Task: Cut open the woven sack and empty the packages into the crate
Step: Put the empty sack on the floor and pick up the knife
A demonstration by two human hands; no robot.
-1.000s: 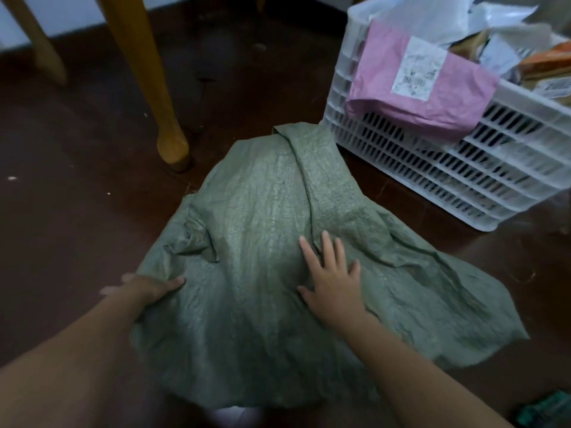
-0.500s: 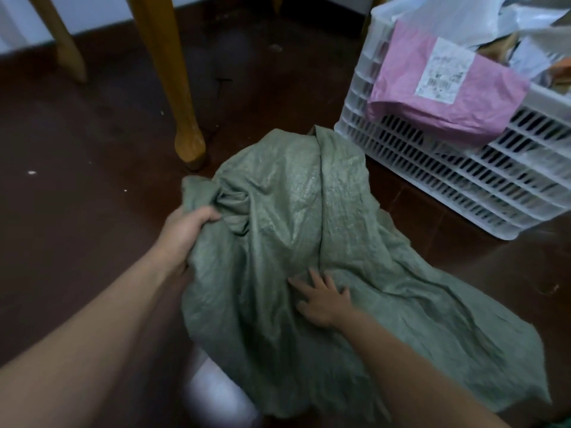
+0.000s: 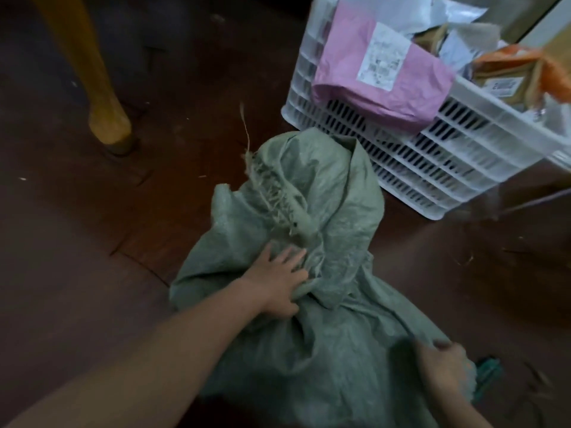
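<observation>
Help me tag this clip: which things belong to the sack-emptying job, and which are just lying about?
Job: woven sack, white crate, pink package draped over its rim, left hand, right hand.
Lying about: wooden leg, teal object beside the right hand.

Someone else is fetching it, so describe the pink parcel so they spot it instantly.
Find the white slatted plastic crate at upper right. Draped over its near rim is the pink mailer bag. It alone is pink, with a white label; neighbouring packages are white, grey or brown.
</observation>
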